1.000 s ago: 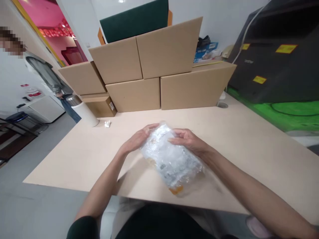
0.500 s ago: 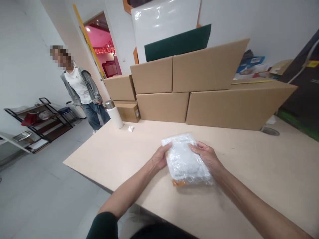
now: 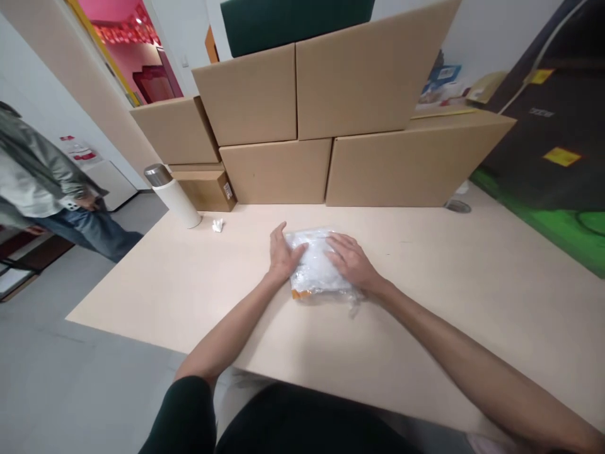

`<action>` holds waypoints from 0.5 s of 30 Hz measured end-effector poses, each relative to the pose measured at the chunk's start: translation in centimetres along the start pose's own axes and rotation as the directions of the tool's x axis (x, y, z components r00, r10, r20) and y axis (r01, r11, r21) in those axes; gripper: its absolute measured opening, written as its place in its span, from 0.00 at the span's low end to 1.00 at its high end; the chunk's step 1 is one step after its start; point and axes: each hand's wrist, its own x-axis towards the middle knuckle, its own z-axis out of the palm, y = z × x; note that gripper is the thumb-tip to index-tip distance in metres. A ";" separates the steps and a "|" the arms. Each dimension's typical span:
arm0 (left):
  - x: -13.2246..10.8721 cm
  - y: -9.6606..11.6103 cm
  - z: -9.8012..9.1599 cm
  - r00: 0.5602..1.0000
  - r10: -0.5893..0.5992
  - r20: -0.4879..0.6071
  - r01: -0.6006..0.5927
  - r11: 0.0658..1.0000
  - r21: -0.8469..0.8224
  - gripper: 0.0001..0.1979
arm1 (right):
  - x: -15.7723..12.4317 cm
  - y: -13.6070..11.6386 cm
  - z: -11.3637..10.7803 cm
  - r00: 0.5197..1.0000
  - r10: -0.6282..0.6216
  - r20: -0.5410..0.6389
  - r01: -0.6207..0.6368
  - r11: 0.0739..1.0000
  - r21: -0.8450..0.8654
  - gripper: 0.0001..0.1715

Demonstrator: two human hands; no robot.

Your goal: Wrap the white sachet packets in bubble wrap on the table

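One white rectangular packet in clear crinkled plastic (image 3: 316, 270) lay on the pale flat table (image 3: 155, 277), between two hands. Leftmost stood one white cylindrical bottle with silver cap (image 3: 178, 203), then one crumpled white scrap (image 3: 218, 225), six brown cardboard boxes (image 3: 274, 176) behind. Left hand (image 3: 282, 257), half open, touched its left edge, thumb on top; right hand (image 3: 353, 263), loosely spread, covered its right side.

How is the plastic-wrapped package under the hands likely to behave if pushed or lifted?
The plastic-wrapped package would probably slide rather than tip, since it looks flat and low on the table. Its glossy, crinkled wrap may be slippery. The loose film at its near right corner would likely flop.
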 end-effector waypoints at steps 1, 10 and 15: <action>0.0 0.2 -0.5 0.999 0.042 0.032 -0.046 0.990 0.130 0.41 | -0.1 0.4 -0.5 0.996 -0.017 0.084 0.017 1.000 -0.004 0.35; 0.7 1.1 -4.0 0.788 -0.106 0.607 -0.277 0.819 0.503 0.71 | -0.4 1.9 -3.8 0.854 -0.077 0.515 0.096 0.995 -0.010 0.69; 1.0 1.2 -3.9 0.783 -0.097 0.614 -0.320 0.784 0.532 0.70 | -0.8 1.6 -3.0 0.874 -0.077 0.480 0.114 0.992 -0.048 0.65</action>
